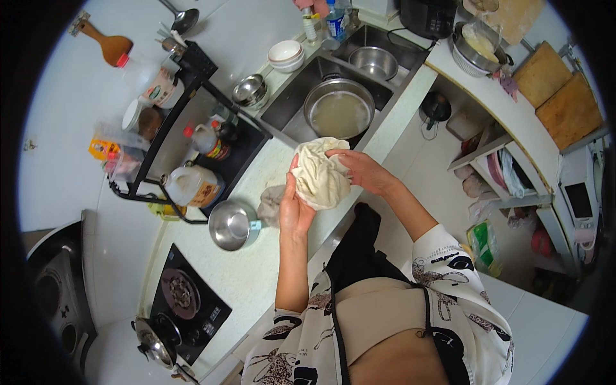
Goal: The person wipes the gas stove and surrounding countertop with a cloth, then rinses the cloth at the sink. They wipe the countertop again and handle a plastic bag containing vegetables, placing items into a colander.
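Observation:
A bunched cream-coloured cloth is held between my two hands, above the counter's front edge near the sink. My left hand supports it from the left and below, thumb along its side. On the other side, the fingers of my right hand grip the cloth's upper right edge. Beyond the cloth, a wide steel pot of cloudy yellowish water stands in the near basin of the steel sink. A greyish rag lies on the counter, partly behind my left hand.
Left of the rag is a steel saucepan. A gas hob is set into the counter at lower left. A black rack holds bottles and jugs. Stacked bowls stand behind the sink; a steel bowl sits in the far basin.

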Action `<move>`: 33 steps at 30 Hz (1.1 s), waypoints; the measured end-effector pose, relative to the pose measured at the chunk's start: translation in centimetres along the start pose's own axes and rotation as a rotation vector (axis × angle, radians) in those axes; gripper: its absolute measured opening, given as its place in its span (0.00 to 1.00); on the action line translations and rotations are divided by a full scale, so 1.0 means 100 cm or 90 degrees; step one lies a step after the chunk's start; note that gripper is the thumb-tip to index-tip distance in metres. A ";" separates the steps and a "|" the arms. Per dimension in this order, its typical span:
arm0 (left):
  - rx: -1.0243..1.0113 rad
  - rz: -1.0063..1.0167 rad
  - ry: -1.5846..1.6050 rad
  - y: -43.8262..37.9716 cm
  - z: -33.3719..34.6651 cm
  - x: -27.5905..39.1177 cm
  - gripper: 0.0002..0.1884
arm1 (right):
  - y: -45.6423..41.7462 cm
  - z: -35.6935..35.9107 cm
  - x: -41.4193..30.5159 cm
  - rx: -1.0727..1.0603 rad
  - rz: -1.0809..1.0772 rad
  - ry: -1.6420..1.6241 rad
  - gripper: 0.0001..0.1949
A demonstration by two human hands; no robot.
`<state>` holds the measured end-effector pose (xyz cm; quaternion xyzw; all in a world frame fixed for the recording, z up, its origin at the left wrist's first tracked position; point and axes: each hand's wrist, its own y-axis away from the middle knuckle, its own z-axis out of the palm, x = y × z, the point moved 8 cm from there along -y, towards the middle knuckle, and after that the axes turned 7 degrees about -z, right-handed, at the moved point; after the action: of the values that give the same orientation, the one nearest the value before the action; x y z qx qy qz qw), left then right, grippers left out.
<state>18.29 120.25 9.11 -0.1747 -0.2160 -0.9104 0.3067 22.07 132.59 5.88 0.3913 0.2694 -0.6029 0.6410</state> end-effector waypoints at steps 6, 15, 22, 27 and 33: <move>-0.015 -0.035 -0.089 -0.078 0.006 -0.011 0.26 | -0.061 -0.082 -0.069 0.029 -0.082 -0.092 0.12; 0.014 -0.134 0.120 -0.157 0.019 -0.027 0.23 | -0.112 -0.083 -0.098 -0.217 -0.054 0.235 0.25; 0.257 -0.086 0.100 -0.187 -0.071 -0.038 0.16 | -0.178 -0.219 -0.086 0.077 0.108 0.107 0.11; 0.394 0.006 0.180 -0.221 -0.119 -0.055 0.13 | -0.230 -0.269 -0.058 0.072 0.226 0.153 0.11; 0.552 0.127 0.114 -0.277 -0.150 -0.056 0.15 | -0.295 -0.305 -0.003 0.001 0.278 0.375 0.15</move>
<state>2.16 135.35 -14.07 0.0293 -0.5322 -0.7133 0.4551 -3.13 158.94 -15.82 0.5968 0.3521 -0.3131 0.6495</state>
